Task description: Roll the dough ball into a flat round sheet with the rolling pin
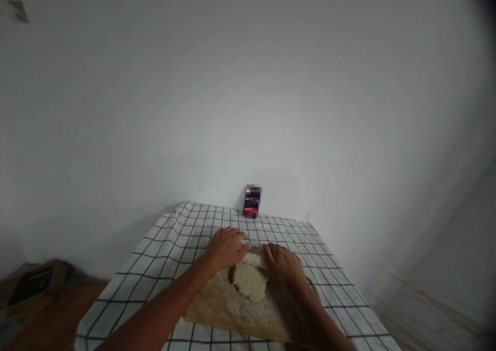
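The left hand (228, 247) was partly closed, its fingers bent over one end of a pale rolling pin (254, 259). The right hand (285, 264) grasped the other end, fingers curled; how tightly either gripped could not be told. Between the hands, the pin lay across the far edge of a flattened piece of dough (251, 285). The dough rested on a floury board (217, 307), set upon a checked tablecloth (145, 273).

Looks like home: checked tablecloth (139, 268), plain wall (248, 92), dough (251, 283) on floured board (217, 309).
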Demonstrator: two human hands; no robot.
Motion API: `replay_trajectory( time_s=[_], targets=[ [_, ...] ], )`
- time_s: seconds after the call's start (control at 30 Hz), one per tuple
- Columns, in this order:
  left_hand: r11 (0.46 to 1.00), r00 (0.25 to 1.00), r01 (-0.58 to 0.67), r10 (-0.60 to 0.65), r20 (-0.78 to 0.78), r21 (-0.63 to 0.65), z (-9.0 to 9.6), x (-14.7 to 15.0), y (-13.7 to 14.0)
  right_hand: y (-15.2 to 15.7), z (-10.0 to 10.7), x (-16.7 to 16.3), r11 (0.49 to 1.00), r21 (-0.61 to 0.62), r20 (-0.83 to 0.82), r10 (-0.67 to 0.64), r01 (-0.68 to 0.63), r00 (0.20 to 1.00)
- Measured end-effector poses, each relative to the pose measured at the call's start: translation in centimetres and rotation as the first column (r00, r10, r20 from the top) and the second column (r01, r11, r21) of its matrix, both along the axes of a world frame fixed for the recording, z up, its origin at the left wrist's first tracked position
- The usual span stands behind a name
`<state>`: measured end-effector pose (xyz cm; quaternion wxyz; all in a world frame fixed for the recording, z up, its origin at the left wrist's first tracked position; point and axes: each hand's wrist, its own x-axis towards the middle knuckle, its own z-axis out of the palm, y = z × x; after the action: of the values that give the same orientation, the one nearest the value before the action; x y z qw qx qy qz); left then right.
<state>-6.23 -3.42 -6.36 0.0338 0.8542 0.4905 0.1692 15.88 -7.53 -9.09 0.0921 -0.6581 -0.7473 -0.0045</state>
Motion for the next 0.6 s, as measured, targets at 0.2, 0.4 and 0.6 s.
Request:
replay_trajectory(
  time_s=[0.2, 0.4, 0.6],
  targets=[
    [0.999, 1.0, 0.007, -0.008, -0.028, -0.037, 0.1, 0.0, 1.1, 3.2, 1.1, 0.3, 0.993, -0.047, -0.095, -0.109, 0.105, 0.989],
    [0.996, 0.996, -0.058, 0.054, -0.07, -0.065, 0.2, 0.9, 3.0, 5.1, 1.3, 0.6, 0.999, -0.037, -0.051, -0.034, 0.032, 0.998],
    [0.997, 0.994, -0.048, 0.041, -0.103, -0.063, -0.1, 0.7, 2.3, 3.6, -0.3, 1.2, 0.998, 0.031, -0.02, 0.062, -0.061, 0.998]
  ],
)
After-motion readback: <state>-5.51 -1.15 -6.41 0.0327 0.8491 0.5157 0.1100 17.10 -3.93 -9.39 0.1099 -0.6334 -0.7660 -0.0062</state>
